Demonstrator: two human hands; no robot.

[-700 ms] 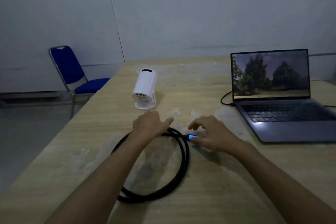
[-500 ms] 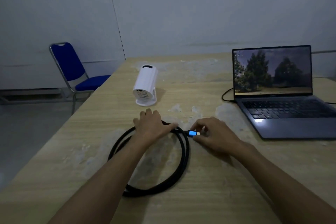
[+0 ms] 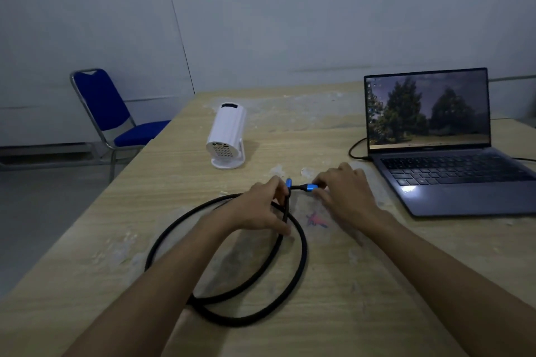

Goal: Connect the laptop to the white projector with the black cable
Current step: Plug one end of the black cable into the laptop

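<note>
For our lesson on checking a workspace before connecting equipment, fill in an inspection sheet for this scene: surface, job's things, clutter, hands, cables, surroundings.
Surface: wooden table, pale stains, a red-blue scribble.
Job's things: white projector tilted on its stand; laptop open, screen lit; black cable coiled.
Clutter: nothing seen.
Hands: left hand and right hand each pinch a blue plug.
Cables: another black lead enters the laptop's left side.
Surroundings: blue chair, grey wall.
</note>
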